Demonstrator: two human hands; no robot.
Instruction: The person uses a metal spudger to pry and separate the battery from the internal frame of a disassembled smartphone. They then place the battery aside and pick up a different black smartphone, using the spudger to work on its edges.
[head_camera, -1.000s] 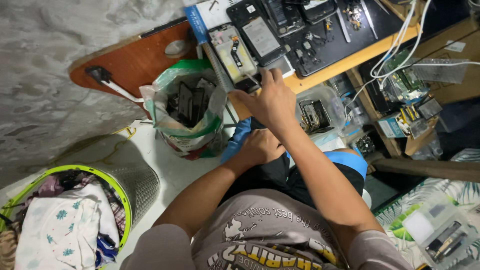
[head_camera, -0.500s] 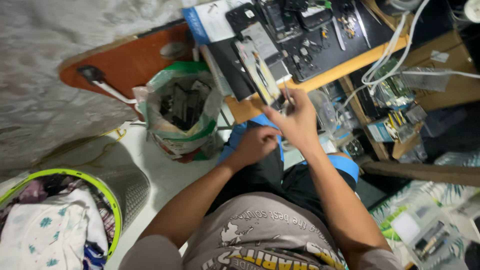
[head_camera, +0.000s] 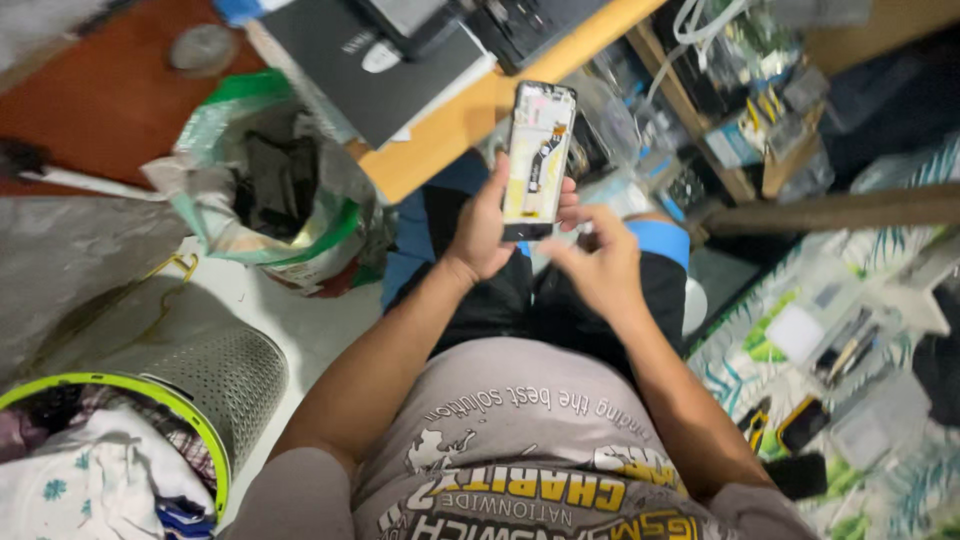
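Two hands are now off the desk (head_camera: 470, 115): the opened phone (head_camera: 538, 160) has been lifted at 12 o'clock, gripped by the left hand (head_camera: 480, 225), with the right hand (head_camera: 600, 262) half-curled and empty beside it.

So the opened phone with its bare yellowish inner frame (head_camera: 538, 160) sits in front of the wooden desk's front edge (head_camera: 470, 120), plastic bag of dark scrap (head_camera: 275, 190) left, mesh laundry basket (head_camera: 215, 385) nearer, lower left.
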